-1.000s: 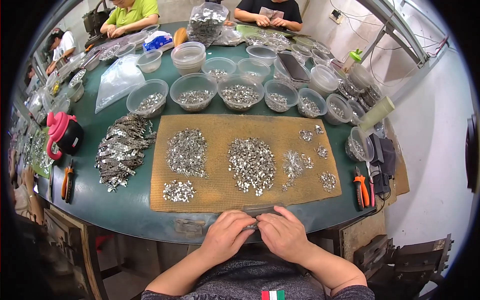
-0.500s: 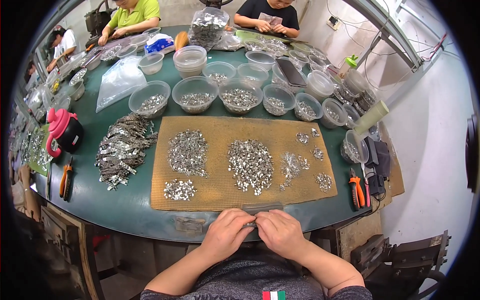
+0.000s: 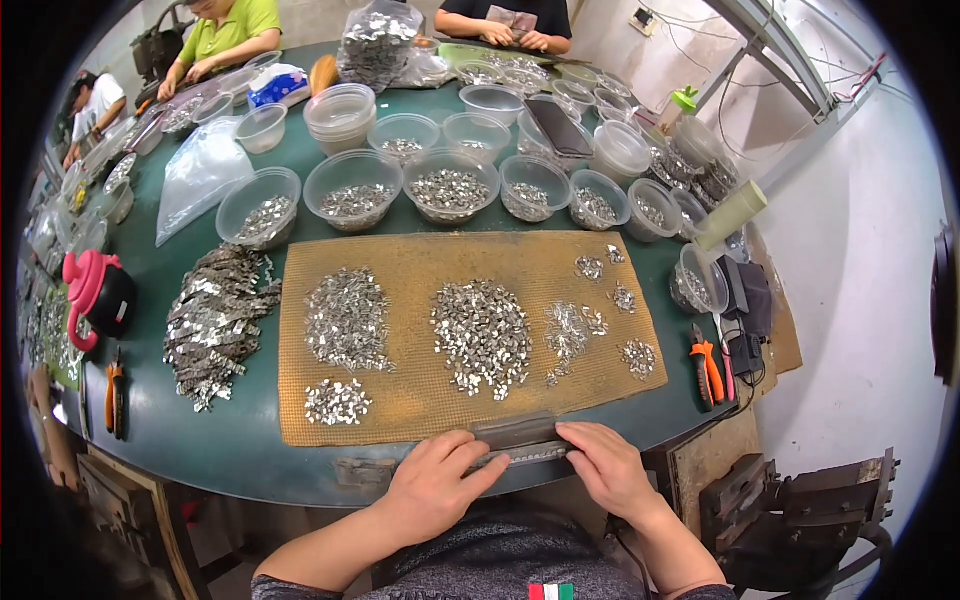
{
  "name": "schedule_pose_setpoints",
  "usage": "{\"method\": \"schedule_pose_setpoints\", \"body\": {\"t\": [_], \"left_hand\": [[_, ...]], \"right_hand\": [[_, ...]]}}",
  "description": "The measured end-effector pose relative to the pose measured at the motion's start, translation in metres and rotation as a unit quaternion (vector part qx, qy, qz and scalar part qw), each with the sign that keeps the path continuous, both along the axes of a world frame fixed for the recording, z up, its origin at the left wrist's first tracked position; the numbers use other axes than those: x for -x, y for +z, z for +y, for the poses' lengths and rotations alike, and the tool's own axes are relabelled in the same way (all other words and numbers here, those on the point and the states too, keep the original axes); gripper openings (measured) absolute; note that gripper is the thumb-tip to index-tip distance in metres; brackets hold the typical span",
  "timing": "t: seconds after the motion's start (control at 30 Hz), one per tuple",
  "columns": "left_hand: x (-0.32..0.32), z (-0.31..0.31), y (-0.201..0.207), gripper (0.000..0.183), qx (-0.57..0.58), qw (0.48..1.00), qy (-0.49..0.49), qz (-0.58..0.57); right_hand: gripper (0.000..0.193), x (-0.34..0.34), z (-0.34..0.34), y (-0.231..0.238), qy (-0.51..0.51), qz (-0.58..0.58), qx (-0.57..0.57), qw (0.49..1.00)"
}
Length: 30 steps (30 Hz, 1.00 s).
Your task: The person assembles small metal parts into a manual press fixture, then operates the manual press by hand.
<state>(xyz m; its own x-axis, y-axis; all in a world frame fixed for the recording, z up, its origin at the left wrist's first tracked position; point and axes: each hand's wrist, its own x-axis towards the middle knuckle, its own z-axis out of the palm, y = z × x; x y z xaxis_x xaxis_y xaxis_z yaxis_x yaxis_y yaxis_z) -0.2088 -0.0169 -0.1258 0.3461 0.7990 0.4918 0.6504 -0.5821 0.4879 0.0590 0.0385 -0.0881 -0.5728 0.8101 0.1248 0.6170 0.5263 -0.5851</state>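
At the table's front edge, my left hand [image 3: 432,492] holds the left part of a narrow metal strip [image 3: 535,454] between thumb and fingers. A row of small shiny pieces shows along the strip. My right hand [image 3: 607,468] has its thumb and fingers closed around the strip's right end. Just behind lies a dark flat bar [image 3: 515,432], which the fingertips of both hands reach. Beyond is a tan textured mat [image 3: 400,415] with a large heap of small metal pieces [image 3: 482,335] in its middle, a second heap [image 3: 347,318] to the left, and smaller piles around.
Clear plastic bowls [image 3: 352,190] of metal pieces stand behind the mat. Tangled metal strips [image 3: 215,325] lie left, near a black-and-pink mug [image 3: 100,298] and pliers [image 3: 116,395]. Orange-handled cutters [image 3: 706,370] lie right. A small flat block [image 3: 362,472] rests at the front edge. People work across the table.
My hands have moved apart from being close together, uncovering the metal strip with its row of pieces. The right hand has shifted right. The whole view has shifted slightly.
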Motion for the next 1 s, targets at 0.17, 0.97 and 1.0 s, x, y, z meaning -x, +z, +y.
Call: {"method": "schedule_pose_setpoints", "body": {"t": [0.17,0.97,1.0], "left_hand": [[0.007,0.04,0.004,0.043,0.028,0.996,-0.068,0.053],[-0.146,0.028,0.085,0.035,0.071,0.976,-0.111,0.174],[-0.17,0.036,0.082,0.035,0.057,0.975,-0.152,0.154]], "right_hand": [[0.049,-0.019,0.03,-0.003,0.02,-0.022,0.02,0.999],[0.055,-0.181,-0.086,-0.001,-0.079,0.185,0.085,0.976],[0.054,-0.199,-0.099,0.006,-0.14,0.176,0.127,0.966]]}}
